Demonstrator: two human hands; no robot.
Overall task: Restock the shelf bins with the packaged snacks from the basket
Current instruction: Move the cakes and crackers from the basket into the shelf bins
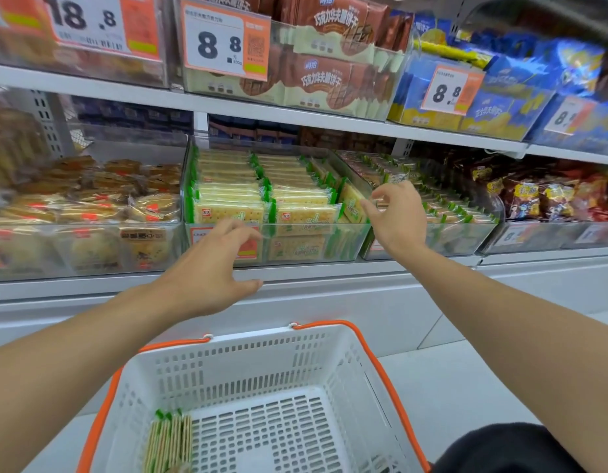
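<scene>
Bright, even store light for you.
Your wide lens bends the shelf edge (295, 122) at the sides; the corners blur, the centre stays sharp.

Bare forearms, no sleeves in view

Both forearms are uncovered from the lower frame edges up to the wrists; no sleeve, cuff, watch, bracelet or ring shows on either. The left hand (207, 268) and the right hand (398, 213) are bare, without gloves, and the fingers (241, 227) carry short, plain nails where they can be made out. At the lower right corner sits a patch of dark, near-black clothing (507, 448), smooth and unmarked; which garment it is cannot be told.
</scene>
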